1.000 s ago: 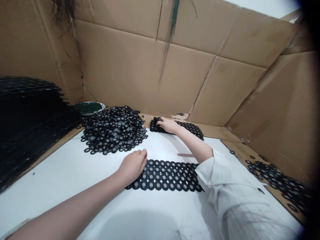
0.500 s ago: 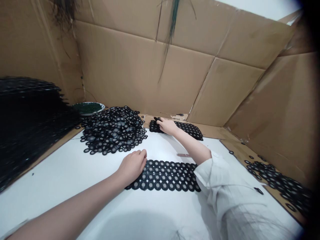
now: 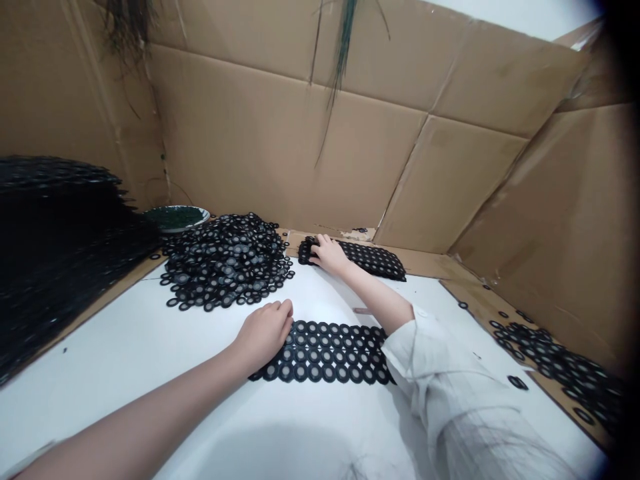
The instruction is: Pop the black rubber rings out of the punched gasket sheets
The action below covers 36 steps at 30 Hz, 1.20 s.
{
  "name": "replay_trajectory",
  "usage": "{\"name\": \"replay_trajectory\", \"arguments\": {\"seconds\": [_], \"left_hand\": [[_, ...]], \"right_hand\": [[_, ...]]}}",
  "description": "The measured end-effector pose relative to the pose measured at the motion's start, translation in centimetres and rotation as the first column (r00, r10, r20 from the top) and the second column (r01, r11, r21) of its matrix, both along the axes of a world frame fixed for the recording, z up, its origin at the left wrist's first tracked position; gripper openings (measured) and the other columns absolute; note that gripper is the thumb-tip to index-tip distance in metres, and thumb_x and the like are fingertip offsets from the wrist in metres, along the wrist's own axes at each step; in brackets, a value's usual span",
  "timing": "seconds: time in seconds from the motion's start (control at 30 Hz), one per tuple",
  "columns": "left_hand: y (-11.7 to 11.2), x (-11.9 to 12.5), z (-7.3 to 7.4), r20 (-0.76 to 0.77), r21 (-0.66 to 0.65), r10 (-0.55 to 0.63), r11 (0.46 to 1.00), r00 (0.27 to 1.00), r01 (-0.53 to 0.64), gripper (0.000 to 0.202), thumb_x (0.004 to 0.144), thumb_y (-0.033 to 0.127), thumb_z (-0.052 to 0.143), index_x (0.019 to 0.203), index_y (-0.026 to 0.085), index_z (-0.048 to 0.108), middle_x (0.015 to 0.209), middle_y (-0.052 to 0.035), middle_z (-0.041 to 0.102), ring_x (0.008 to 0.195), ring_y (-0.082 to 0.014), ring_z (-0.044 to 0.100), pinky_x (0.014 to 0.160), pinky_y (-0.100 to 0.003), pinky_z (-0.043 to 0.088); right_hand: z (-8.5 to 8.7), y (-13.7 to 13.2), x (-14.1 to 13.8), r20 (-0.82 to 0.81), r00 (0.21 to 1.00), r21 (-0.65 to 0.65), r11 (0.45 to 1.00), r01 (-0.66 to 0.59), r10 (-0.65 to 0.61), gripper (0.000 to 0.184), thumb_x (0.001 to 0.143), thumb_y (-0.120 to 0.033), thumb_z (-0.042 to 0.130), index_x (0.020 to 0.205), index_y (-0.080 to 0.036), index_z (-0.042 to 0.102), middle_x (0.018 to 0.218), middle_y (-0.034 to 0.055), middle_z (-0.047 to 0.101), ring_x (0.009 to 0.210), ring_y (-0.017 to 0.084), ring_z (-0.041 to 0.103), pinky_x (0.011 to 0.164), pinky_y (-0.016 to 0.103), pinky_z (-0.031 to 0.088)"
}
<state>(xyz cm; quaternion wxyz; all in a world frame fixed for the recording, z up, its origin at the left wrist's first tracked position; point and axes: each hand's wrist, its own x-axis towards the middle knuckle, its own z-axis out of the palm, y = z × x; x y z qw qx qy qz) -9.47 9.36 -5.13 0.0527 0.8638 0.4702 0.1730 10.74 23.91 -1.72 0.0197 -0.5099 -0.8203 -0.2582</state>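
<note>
A flat mat of black rings with pale centres [image 3: 327, 353], joined in rows, lies on the white tabletop in front of me. My left hand [image 3: 267, 333] is at its left end, fingers curled down over the edge; the fingertips are hidden. Farther back lies a thicker stack of similar ring mats [image 3: 375, 259]. My right hand [image 3: 330, 255] reaches to the stack's left end, its fingers bent around that end, with part of the grip hidden. My right forearm and its pale sleeve [image 3: 420, 360] cover the right end of the near mat.
Loose black rings are heaped [image 3: 225, 263] at the back left, beside a dish of dark green material [image 3: 177, 217]. A tall black stack [image 3: 60, 253] stands at far left. More rings [image 3: 560, 363] lie at right. Cardboard walls [image 3: 300, 147] enclose the tabletop [image 3: 150, 333].
My right hand has shifted slightly on the far stack, and a bit of black that stuck up by its fingers has lowered. The right sleeve has moved left. My left hand stays put.
</note>
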Motion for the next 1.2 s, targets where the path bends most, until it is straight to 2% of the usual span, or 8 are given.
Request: {"name": "replay_trajectory", "arguments": {"seconds": [0.1, 0.33, 0.53, 0.7, 0.8, 1.0, 1.13, 1.2], "left_hand": [[0.0, 0.0, 0.0, 0.003, 0.003, 0.001, 1.000, 1.000, -0.001, 0.017, 0.083, 0.021, 0.029, 0.084, 0.019, 0.046, 0.081, -0.0051, 0.057, 0.075, -0.0184, 0.054, 0.063, -0.029, 0.039], [-0.2, 0.1, 0.0, 0.009, -0.003, 0.000, 1.000, 1.000, 0.000, 0.017, 0.083, 0.022, 0.029, 0.084, 0.019, 0.046, 0.080, -0.0053, 0.057, 0.075, -0.0184, 0.054, 0.063, -0.029, 0.039], [-0.2, 0.2, -0.1, 0.002, -0.002, 0.001, 1.000, 1.000, -0.001, 0.017, 0.083, 0.023, 0.029, 0.085, 0.019, 0.046, 0.081, -0.0049, 0.057, 0.075, -0.0180, 0.054, 0.065, -0.029, 0.040], [-0.3, 0.4, 0.1, 0.000, 0.007, 0.003, 1.000, 1.000, -0.003, 0.019, 0.084, 0.023, 0.028, 0.085, 0.018, 0.046, 0.080, -0.0054, 0.057, 0.075, -0.0186, 0.053, 0.064, -0.029, 0.040], [-0.4, 0.5, 0.1, 0.000, 0.008, 0.005, 1.000, 1.000, -0.005, 0.018, 0.084, 0.023, 0.029, 0.084, 0.018, 0.046, 0.080, -0.0056, 0.057, 0.075, -0.0186, 0.053, 0.064, -0.029, 0.040], [-0.4, 0.5, 0.1, -0.008, 0.005, 0.004, 1.000, 1.000, -0.004, 0.018, 0.084, 0.022, 0.028, 0.085, 0.018, 0.046, 0.080, -0.0057, 0.057, 0.075, -0.0187, 0.054, 0.064, -0.030, 0.040], [-0.3, 0.4, 0.1, -0.015, 0.011, 0.003, 1.000, 1.000, -0.003, 0.018, 0.083, 0.022, 0.028, 0.084, 0.018, 0.046, 0.080, -0.0058, 0.057, 0.075, -0.0190, 0.054, 0.064, -0.030, 0.040], [-0.3, 0.4, 0.1, -0.016, 0.009, 0.001, 1.000, 1.000, -0.001, 0.018, 0.083, 0.022, 0.028, 0.084, 0.018, 0.046, 0.080, -0.0059, 0.057, 0.075, -0.0191, 0.054, 0.064, -0.030, 0.040]], "right_hand": [[-0.2, 0.1, -0.3, 0.022, 0.999, -0.016, 0.999, -0.039, 0.039, 0.029, 0.083, -0.034, 0.042, 0.096, -0.014, 0.059, 0.114, 0.0154, 0.042, 0.109, 0.026, 0.033, 0.082, 0.035, 0.034], [-0.5, 0.3, 0.1, 0.004, 0.999, -0.017, 0.999, -0.038, 0.038, 0.032, 0.086, -0.022, 0.030, 0.093, -0.014, 0.060, 0.106, 0.0148, 0.047, 0.099, 0.022, 0.040, 0.075, 0.029, 0.038], [-0.1, 0.5, 0.0, -0.043, 0.998, 0.045, 0.998, 0.049, -0.047, 0.029, 0.084, -0.019, 0.030, 0.101, -0.011, 0.052, 0.108, 0.0165, 0.046, 0.099, 0.024, 0.040, 0.075, 0.030, 0.039], [-0.8, 0.3, -0.2, -0.075, 0.990, 0.112, 0.985, 0.131, -0.123, 0.031, 0.083, -0.019, 0.030, 0.109, -0.008, 0.043, 0.115, 0.0194, 0.042, 0.100, 0.026, 0.039, 0.078, 0.035, 0.038], [-1.2, 0.5, 0.0, -0.068, 0.987, 0.125, 0.981, 0.150, -0.143, 0.032, 0.085, -0.016, 0.023, 0.110, -0.007, 0.042, 0.118, 0.0213, 0.040, 0.100, 0.027, 0.040, 0.077, 0.036, 0.038], [-1.3, 0.4, 0.6, 0.016, 0.998, 0.085, 0.995, 0.053, -0.055, 0.034, 0.088, -0.018, 0.019, 0.111, -0.011, 0.043, 0.121, 0.0190, 0.040, 0.099, 0.025, 0.042, 0.077, 0.035, 0.037], [-1.1, 0.2, 0.4, 0.047, 0.994, 0.042, 0.994, -0.104, 0.102, 0.033, 0.087, -0.021, 0.026, 0.115, -0.025, 0.043, 0.134, 0.0111, 0.027, 0.107, 0.024, 0.037, 0.083, 0.037, 0.033], [-1.2, 0.4, 0.3, 0.004, 0.987, 0.033, 0.987, -0.159, 0.159, 0.030, 0.087, -0.022, 0.030, 0.110, -0.025, 0.048, 0.135, 0.0112, 0.025, 0.110, 0.026, 0.034, 0.084, 0.038, 0.032]]}}
